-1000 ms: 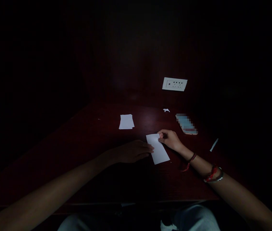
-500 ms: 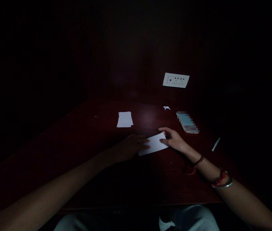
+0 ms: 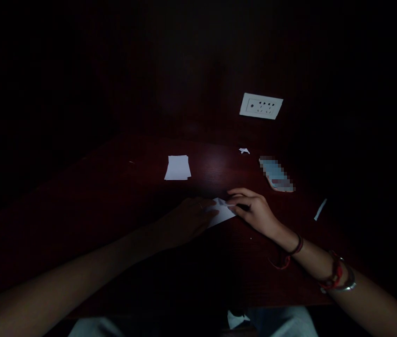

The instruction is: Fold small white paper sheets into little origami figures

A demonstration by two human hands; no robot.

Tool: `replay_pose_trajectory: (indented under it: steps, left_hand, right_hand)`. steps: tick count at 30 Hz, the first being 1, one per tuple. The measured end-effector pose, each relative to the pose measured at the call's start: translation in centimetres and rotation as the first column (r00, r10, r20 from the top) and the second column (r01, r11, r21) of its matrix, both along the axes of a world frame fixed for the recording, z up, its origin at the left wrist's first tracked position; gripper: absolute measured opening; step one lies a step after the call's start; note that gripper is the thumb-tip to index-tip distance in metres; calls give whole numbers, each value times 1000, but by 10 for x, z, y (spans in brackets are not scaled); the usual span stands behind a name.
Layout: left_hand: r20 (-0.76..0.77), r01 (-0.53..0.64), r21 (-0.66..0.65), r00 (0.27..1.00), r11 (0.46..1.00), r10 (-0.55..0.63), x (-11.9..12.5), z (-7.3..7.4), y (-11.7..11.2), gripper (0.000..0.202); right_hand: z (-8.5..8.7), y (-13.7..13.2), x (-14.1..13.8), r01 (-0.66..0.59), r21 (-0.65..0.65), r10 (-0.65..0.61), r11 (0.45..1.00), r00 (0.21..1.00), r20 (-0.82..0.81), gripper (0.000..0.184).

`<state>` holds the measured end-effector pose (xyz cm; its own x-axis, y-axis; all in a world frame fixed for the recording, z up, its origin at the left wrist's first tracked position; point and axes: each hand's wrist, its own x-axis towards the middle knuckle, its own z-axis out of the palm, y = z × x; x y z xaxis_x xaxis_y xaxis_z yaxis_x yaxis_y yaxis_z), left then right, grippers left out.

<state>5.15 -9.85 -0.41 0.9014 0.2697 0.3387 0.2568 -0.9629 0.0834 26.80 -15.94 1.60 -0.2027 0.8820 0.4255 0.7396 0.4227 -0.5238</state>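
Observation:
A small white sheet of paper (image 3: pixel 221 215) lies on the dark red table between my hands, its far right corner folded over. My left hand (image 3: pixel 190 217), in shadow with a ring on one finger, grips the left part of the paper, fingertips on top. At the right end, my right hand (image 3: pixel 256 209) has its thumb and fingers closed on the folded edge. The fingers partly cover the fold, so its full shape is hidden. Beyond my left hand lies a stack of white paper pieces (image 3: pixel 177 167), slightly uneven at the edges.
To the right rests a phone (image 3: pixel 276 174) with a blurred screen. Behind it are a crumpled paper scrap (image 3: pixel 243 150) and a white wall socket (image 3: pixel 261 106). A narrow paper strip (image 3: pixel 320 209) lies far right. The table (image 3: pixel 219 281) ends just before my knees.
The paper was flat; now its far right corner is folded over towards the left. My right hand's fingers have come over the paper's end. The view has tilted slightly.

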Motion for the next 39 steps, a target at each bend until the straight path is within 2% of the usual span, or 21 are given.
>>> replay_pose_trajectory:
  steps: [6, 11, 16, 24, 31, 39]
  left_hand:
    - [2, 17, -176, 1000, 984, -16, 0, 1, 0, 46]
    - [-6, 7, -194, 1000, 981, -8, 1, -7, 4, 51]
    - [-2, 6, -190, 1000, 982, -6, 4, -14, 8, 48]
    - [-46, -29, -213, 999, 977, 20, 6, -6, 7, 47]
    - [-53, -26, -226, 998, 974, 14, 5, -11, 11, 47]
    - [-70, -14, -197, 998, 980, 1, 9, -10, 12, 46]
  right_hand:
    - [-3, -1, 8, -183, -75, 190, 980, 976, 103, 22]
    - [-5, 0, 11, -275, -69, 282, 959, 949, 143, 26]
    - [-13, 0, 13, -288, -66, 295, 955, 938, 181, 28]
    - [-16, 5, 18, -324, -62, 330, 944, 930, 163, 27]
    - [-20, 8, 21, -335, -69, 342, 940, 927, 153, 27]
    - [-20, 9, 23, -326, -102, 340, 940, 922, 183, 27]
